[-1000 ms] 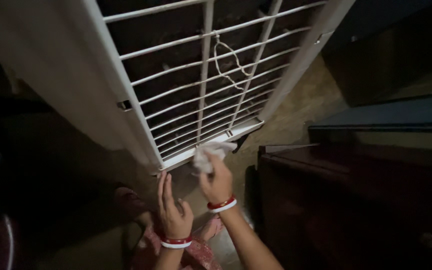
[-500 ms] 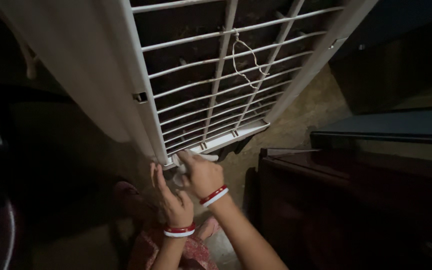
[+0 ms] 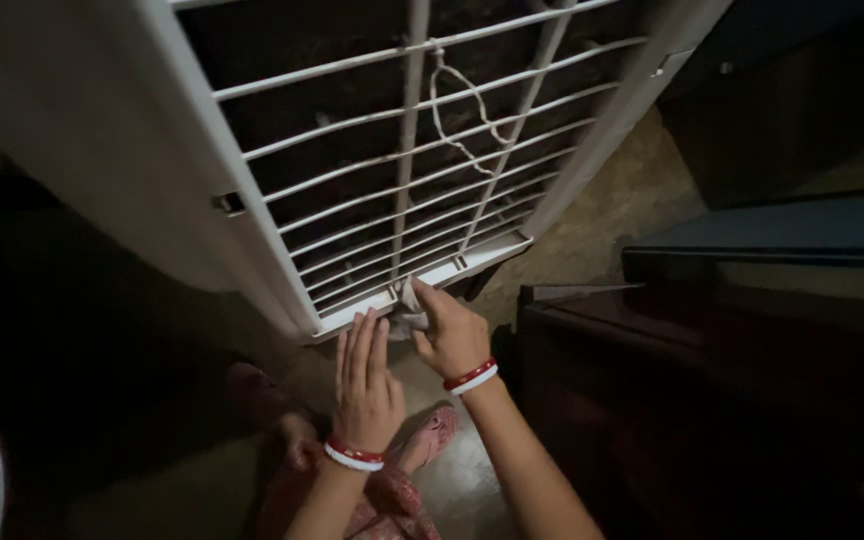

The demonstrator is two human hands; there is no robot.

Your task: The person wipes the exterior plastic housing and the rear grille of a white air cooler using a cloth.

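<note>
A tall white cooler-like cabinet (image 3: 152,190) with a slatted grille (image 3: 407,160) fills the upper view. My right hand (image 3: 452,335) grips a small white cloth (image 3: 410,310) and presses it against the grille's bottom rail (image 3: 422,282). My left hand (image 3: 364,385) is flat with fingers together, its fingertips touching the lower edge of the cabinet just left of the cloth. Both wrists wear red and white bangles. A loop of string (image 3: 462,120) hangs from the upper slats.
Dark wooden furniture (image 3: 712,400) stands close on the right, with a dark blue surface (image 3: 792,235) behind it. A speckled floor (image 3: 602,230) shows beyond the cabinet. My feet and a patterned pink garment (image 3: 392,490) are below my hands. The left side is dark.
My right hand has slid the cloth along the bottom rail, left and then back right. My left hand has risen to touch the cabinet's lower edge. The view has shifted slightly.
</note>
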